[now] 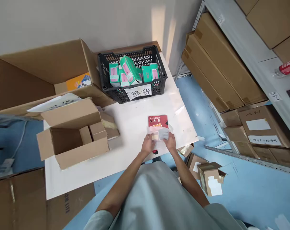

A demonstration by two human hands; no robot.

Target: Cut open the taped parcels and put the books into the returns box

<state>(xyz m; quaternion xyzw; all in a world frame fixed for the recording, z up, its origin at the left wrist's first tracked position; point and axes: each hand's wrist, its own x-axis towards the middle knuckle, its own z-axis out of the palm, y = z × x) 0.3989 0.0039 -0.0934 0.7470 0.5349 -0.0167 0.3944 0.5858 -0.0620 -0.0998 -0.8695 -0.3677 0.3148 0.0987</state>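
Note:
My left hand (148, 143) and my right hand (170, 142) hold a small clear plastic packet (159, 134) between them, one at each side. Something pale yellow and something grey show inside it; their kind I cannot make out. Behind the packet, a red book (157, 120) with white lettering lies on the white table (130, 127), its lower part covered. A small red and black object (155, 151) sits by the near table edge, between my wrists. My fingers are closed on the packet's sides.
A black plastic crate (161, 81) with several green and pink boxes (129, 72) stands at the back. On the left are a large open carton (39, 68) and a smaller open carton (80, 151). Shelves of cartons (221, 67) rise at right; small boxes (210, 179) lie on the blue floor.

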